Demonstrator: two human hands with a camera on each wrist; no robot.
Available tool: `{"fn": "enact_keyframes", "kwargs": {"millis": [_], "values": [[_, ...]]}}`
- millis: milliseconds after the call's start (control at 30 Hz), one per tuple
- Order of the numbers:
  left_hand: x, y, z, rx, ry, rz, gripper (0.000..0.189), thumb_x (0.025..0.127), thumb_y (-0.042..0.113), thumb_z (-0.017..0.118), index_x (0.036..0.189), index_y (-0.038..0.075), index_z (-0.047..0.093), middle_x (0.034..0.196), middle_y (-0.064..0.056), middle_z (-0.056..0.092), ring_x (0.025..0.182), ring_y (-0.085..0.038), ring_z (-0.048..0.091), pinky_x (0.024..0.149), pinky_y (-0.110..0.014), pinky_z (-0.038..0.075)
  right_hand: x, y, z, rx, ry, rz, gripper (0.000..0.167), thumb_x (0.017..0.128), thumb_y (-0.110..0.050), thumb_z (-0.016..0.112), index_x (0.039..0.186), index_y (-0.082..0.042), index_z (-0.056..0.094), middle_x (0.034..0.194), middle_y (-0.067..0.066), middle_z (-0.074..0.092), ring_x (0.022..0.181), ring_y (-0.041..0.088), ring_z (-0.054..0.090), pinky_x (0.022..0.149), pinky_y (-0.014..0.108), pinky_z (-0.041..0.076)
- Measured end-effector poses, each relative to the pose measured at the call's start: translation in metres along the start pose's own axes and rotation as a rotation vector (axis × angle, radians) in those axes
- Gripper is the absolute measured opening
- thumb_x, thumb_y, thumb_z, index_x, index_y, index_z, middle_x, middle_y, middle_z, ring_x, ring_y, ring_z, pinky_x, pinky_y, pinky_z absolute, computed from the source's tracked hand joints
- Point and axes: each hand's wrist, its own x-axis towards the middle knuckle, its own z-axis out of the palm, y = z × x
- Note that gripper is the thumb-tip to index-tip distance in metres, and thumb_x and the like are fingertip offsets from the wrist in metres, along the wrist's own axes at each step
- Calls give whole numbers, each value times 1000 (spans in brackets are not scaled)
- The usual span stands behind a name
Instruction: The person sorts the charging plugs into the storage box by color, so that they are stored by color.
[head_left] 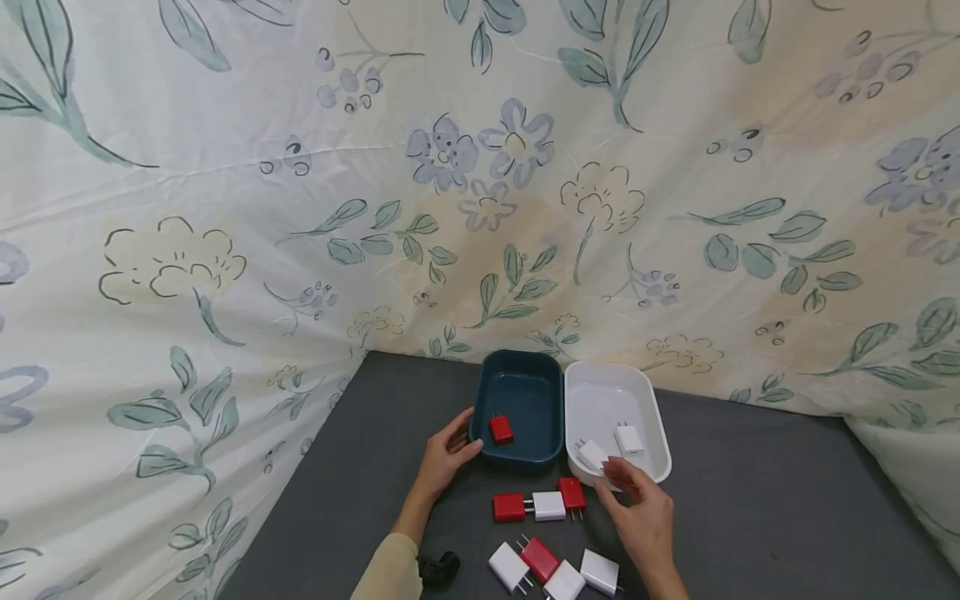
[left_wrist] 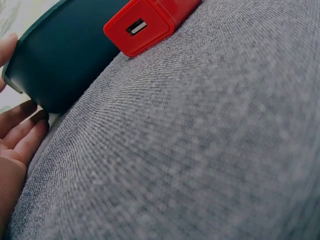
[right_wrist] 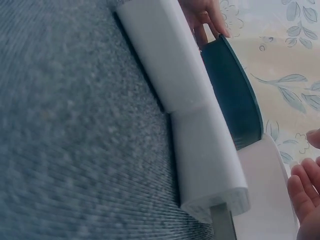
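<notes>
My left hand [head_left: 447, 454] grips the near left corner of a dark blue tray [head_left: 517, 357], thumb at the rim and fingers against its outer side. One red USB charger plug [head_left: 501, 430] lies inside that tray. Over the near edge of the white tray [head_left: 658, 417] hangs my right hand [head_left: 637, 504], thumb and fingers apart. Just beyond its fingertips a white charger plug [head_left: 592, 455] leans in the white tray, prongs toward the back left. A second white plug [head_left: 629, 439] sits farther right in it. The right wrist view shows the right fingers [right_wrist: 302, 195] with nothing between them and the thumb.
In front of the trays, a red plug [head_left: 508, 507], a white plug [head_left: 548, 506] and another red one [head_left: 572, 495] form a row. Nearer lie several more plugs, including a red one [head_left: 539, 559]. A black object [head_left: 439, 570] is by the left sleeve. Floral cloth [head_left: 487, 208] hangs behind.
</notes>
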Motion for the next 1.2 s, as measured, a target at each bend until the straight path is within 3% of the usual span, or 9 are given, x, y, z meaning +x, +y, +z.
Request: {"fn": "enact_keyframes", "kwargs": {"millis": [167,567,800,1200], "values": [[2,-3,1,3,-5,-3,63,92,17,67,148,5,41,146,-24,46,132,-39,49,108,-52,40,-2,2,-1,26,-16,8,45,68,7,84,110,-1,70,98,9,75,85,-9,63,76,5,50],[0,-6,3,-6,48,44,59,91,15,68,145,6,46,141,-24,52,125,-39,55,102,-42,48,-13,7,2,-17,-97,58,41,69,3,84,107,-4,72,95,8,75,79,5,70,72,8,52],[2,-2,1,-12,20,32,60,92,14,67,145,1,43,143,-28,48,128,-44,51,104,-54,43,-14,11,4,-23,-142,69,39,71,1,84,107,-6,72,95,4,75,78,0,67,71,7,51],[2,-2,-1,-21,-13,-7,62,93,15,66,147,2,40,148,-26,43,133,-42,47,109,-53,39,-19,16,9,-60,-174,100,39,69,1,85,106,-8,72,96,5,75,78,3,68,71,11,53]]}}
